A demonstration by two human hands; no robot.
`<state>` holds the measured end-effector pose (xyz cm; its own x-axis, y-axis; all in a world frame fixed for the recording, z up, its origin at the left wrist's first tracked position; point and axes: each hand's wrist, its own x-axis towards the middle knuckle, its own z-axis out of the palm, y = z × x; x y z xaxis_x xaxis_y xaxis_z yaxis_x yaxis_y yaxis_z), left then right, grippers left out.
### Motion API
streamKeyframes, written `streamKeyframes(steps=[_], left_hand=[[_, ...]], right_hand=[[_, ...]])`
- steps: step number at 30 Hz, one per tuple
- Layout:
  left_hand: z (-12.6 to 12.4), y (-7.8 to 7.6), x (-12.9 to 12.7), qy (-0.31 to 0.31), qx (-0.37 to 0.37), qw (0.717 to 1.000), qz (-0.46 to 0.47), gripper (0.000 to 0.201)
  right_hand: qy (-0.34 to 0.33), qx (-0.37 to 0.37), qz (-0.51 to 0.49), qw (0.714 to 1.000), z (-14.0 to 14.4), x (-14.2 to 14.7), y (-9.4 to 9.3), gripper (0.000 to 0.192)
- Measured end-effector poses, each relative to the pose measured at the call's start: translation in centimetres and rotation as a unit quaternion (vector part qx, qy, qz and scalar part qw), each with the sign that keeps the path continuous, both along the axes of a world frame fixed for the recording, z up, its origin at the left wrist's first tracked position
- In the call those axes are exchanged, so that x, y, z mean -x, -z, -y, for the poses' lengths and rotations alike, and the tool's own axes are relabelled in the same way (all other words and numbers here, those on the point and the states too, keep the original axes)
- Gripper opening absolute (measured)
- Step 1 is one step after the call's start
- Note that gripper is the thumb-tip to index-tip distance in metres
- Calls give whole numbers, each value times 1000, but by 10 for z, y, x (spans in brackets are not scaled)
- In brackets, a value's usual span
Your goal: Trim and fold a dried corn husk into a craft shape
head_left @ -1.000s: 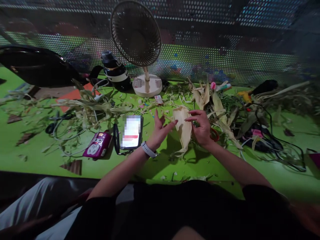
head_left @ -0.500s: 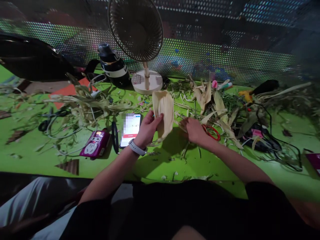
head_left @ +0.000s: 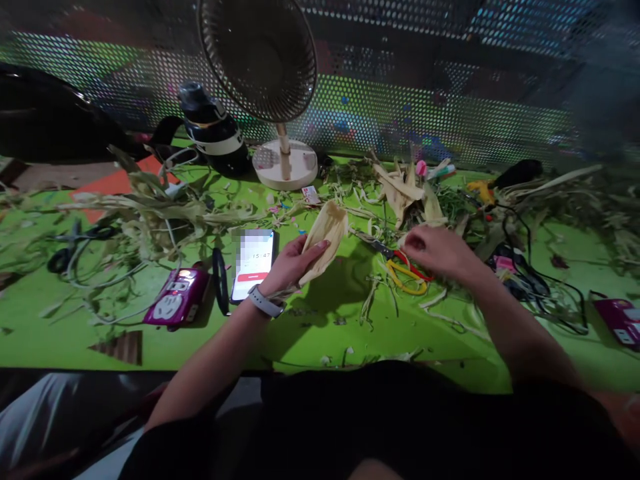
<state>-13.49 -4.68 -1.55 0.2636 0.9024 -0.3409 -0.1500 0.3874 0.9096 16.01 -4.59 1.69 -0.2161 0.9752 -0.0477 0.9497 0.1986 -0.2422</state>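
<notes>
My left hand point(head_left: 290, 265) grips a pale dried corn husk point(head_left: 327, 232), held just above the green table point(head_left: 310, 327). A white watch sits on that wrist. My right hand point(head_left: 436, 248) hovers to the right, palm down, fingers loosely curled, over loose husks point(head_left: 403, 187). Just left of it lie scissors with red and yellow handles point(head_left: 406, 272). I cannot see anything held in the right hand.
A phone point(head_left: 254, 261) and a magenta power strip point(head_left: 175, 303) lie left of my left hand. A desk fan point(head_left: 277, 87) and a dark bottle point(head_left: 213, 133) stand at the back by a perforated metal wall. Husks, stalks and cables litter the table's right side point(head_left: 540, 287).
My left hand took the husk over from both hands and lowered it, tilting it right. My right hand let go and moved right, uncovering the scissors.
</notes>
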Motion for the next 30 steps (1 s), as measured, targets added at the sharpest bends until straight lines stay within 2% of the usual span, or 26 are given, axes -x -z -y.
streamKeyframes(steps=[1, 2, 5, 9, 12, 14, 16, 18, 20, 22, 26, 30], left_hand=[[0, 1, -1, 5, -2, 1000, -3, 38], [1, 2, -1, 11, -3, 1000, -6, 38], [3, 4, -2, 35, -4, 999, -6, 41], [4, 4, 0, 61, -6, 998, 8, 52], [4, 2, 2, 67, 22, 997, 15, 53], [2, 2, 3, 68, 42, 996, 34, 47], [1, 1, 3, 66, 56, 995, 57, 40], [-1, 1, 2, 57, 65, 993, 74, 32], [-2, 0, 2, 54, 71, 993, 82, 27], [-2, 1, 1, 63, 75, 991, 87, 26], [0, 4, 0, 78, 79, 990, 88, 33], [5, 5, -1, 106, 70, 989, 77, 36]], right_hand=[[-17, 46, 40, 998, 13, -2, 6, 21], [-20, 61, 80, 995, 24, -2, 13, 21], [-21, 71, 139, 988, 38, -3, 30, 27], [-20, 126, 117, 985, 24, -4, 36, 33], [27, 169, 89, 981, 13, -7, 34, 32], [73, 173, 42, 981, 10, -11, 36, 27], [104, 179, -63, 976, 9, -18, 41, 25], [114, 186, -185, 958, 12, -25, 45, 31], [115, 169, -249, 947, 15, -30, 44, 39], [104, 132, -232, 958, 19, -29, 37, 43], [66, 85, -98, 989, 22, -15, 15, 52], [50, 54, -26, 997, 18, 0, 7, 57]])
